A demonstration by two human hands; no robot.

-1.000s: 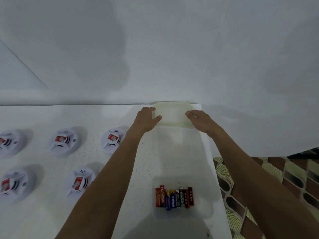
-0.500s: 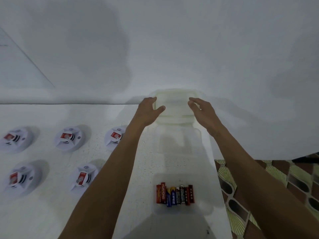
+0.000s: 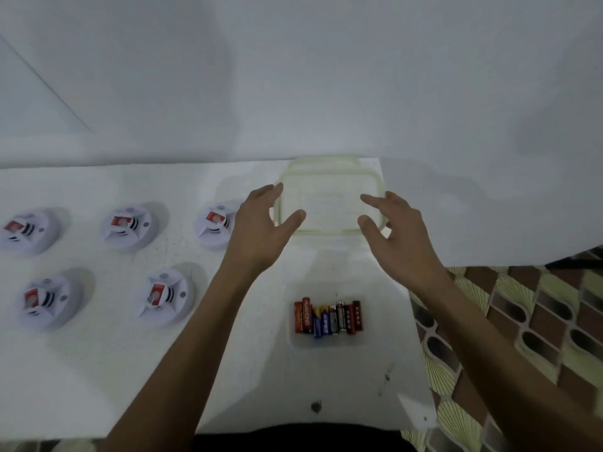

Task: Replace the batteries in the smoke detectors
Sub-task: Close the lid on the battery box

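Several white smoke detectors lie on the white table (image 3: 98,370), each showing a red battery; one (image 3: 129,226) is in the back row and one (image 3: 163,296) in the front row. A clear plastic box (image 3: 326,344) near the front holds several batteries (image 3: 328,319) side by side. Its translucent lid (image 3: 326,203) lies flat at the table's far right corner. My left hand (image 3: 264,223) hovers at the lid's left edge, fingers relaxed and spread. My right hand (image 3: 391,230) is at the lid's front right corner, also relaxed. Neither hand grips anything.
A white wall rises right behind the table. The table's right edge runs just beside the battery box, with a brown and yellow patterned floor (image 3: 522,321) below. A detector (image 3: 215,223) sits close to my left wrist.
The lid, held up near the wall by both hands before, now lies flat on the table. Both hands have let go and drawn back a little toward me.
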